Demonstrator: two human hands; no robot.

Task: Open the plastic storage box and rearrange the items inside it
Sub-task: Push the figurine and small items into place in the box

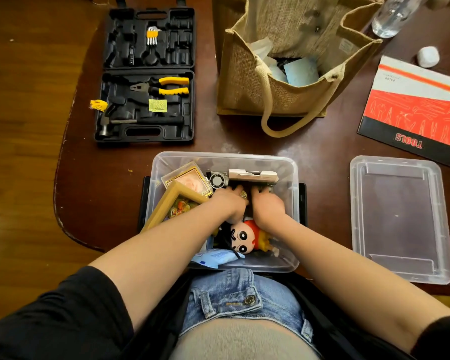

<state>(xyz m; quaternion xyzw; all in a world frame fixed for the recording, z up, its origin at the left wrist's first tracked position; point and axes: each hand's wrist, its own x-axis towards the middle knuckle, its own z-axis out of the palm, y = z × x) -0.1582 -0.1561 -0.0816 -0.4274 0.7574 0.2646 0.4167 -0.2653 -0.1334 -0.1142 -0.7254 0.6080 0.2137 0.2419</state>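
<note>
The clear plastic storage box (289, 172) stands open at the table's near edge, and its clear lid (400, 219) lies flat to the right. Both my hands reach into the box's middle. My left hand (227, 200) and my right hand (266, 202) sit side by side with their fingers curled down onto dark items that I cannot make out. Inside lie a wooden picture frame (166, 201), a gold-edged frame (190, 178), a small round fan (217, 180), a white flat device (252, 175), a cartoon doll (244, 236) and a blue packet (216, 258).
An open black tool case (146, 74) with yellow pliers and a hammer lies at the back left. A jute bag (283, 66) stands behind the box. A red tools booklet (411, 113), a white cap (427, 57) and a clear bottle (392, 16) are at the right.
</note>
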